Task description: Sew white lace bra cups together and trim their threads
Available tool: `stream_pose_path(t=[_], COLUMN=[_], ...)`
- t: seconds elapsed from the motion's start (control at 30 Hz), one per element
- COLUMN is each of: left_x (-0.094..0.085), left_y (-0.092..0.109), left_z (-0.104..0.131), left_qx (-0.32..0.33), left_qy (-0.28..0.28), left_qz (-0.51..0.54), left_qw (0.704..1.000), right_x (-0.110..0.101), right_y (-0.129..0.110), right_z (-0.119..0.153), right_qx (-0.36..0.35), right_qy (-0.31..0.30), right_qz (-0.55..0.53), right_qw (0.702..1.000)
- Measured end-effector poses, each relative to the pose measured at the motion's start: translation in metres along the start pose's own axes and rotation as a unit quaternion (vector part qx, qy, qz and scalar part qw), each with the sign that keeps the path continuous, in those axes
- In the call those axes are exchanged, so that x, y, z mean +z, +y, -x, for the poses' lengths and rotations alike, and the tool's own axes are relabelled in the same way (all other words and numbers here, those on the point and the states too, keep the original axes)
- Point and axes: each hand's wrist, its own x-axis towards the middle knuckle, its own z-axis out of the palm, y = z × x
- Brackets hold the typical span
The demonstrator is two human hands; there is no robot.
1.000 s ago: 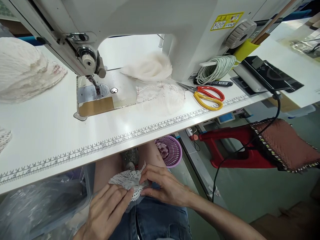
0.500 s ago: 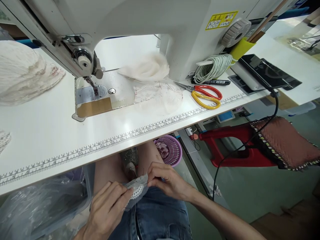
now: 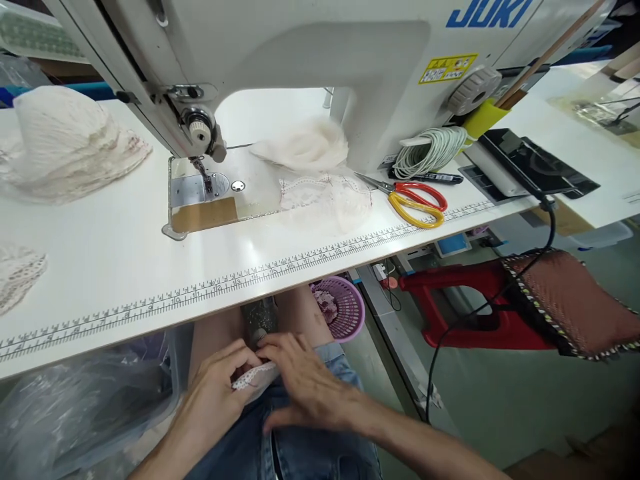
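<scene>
A small piece of white lace fabric (image 3: pixel 256 381) is held over my lap, below the table edge. My left hand (image 3: pixel 220 383) pinches its left side with bent fingers. My right hand (image 3: pixel 305 383) lies over its right side, the fingertips at the upper edge of the lace and close to the left fingertips, the thumb stretched apart below. Part of the fabric is hidden under the hands. Above on the table stands the sewing machine (image 3: pixel 390 60), with its presser foot (image 3: pixel 207 183) over the metal plate.
On the table lie scissors (image 3: pixel 417 203), lace pieces (image 3: pixel 325 197), a white fabric pile (image 3: pixel 75 147) and a coiled cord (image 3: pixel 425 153). Below are a purple basket (image 3: pixel 350 310), a plastic-filled bin (image 3: pixel 177 373) and a red stool (image 3: pixel 450 333).
My right hand has moved left over the lace and its thumb has spread away. My left fingers have bent, and the lace is more covered. The view has shifted slightly.
</scene>
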Motion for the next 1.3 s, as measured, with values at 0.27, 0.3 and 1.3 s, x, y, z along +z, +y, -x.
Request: stream_pose_path(t=[0.27, 0.3, 1.3], left_x=[-0.016, -0.016, -0.013], left_y=[-0.017, -0.017, -0.034], left_z=[0.006, 0.007, 0.032], left_qx=[-0.062, -0.072, -0.044], left_qy=[-0.057, -0.075, -0.178], left_qz=[0.156, 0.194, 0.435], left_qw=[0.984, 0.976, 0.882], right_x=[-0.013, -0.017, -0.004], right_y=[0.011, 0.012, -0.005], right_z=[-0.022, -0.021, -0.020], right_qx=[0.008, 0.011, 0.138], right_qy=[-0.089, -0.110, -0.166], right_qz=[-0.185, -0.227, -0.534], right_qw=[0.979, 0.967, 0.818])
